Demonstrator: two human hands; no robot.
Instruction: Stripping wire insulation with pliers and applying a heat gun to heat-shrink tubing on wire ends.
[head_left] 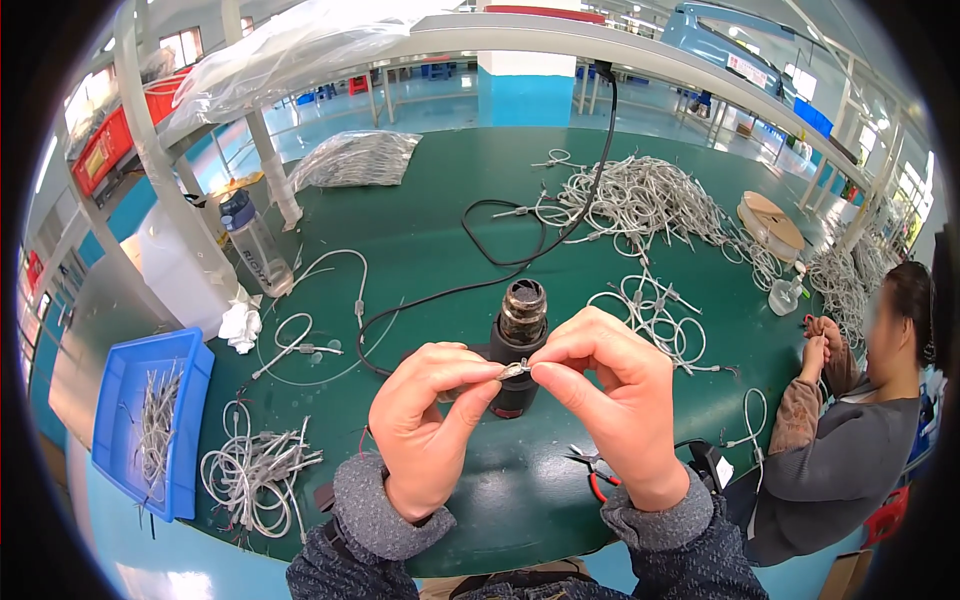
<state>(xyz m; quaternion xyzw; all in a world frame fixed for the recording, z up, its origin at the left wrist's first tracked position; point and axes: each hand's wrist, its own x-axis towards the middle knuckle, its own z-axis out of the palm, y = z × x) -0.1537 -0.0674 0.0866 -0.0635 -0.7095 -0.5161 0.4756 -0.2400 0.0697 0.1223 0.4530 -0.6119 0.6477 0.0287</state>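
Fingers (563,383) on small silvery piece (514,369); long axis left-to-right

Dark speckled sleeves (690,556), grey cuffs (372,510)

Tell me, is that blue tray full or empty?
Neither: the blue tray is partly filled. A bundle of grey cables lies inside, and bare blue bottom shows beside it.
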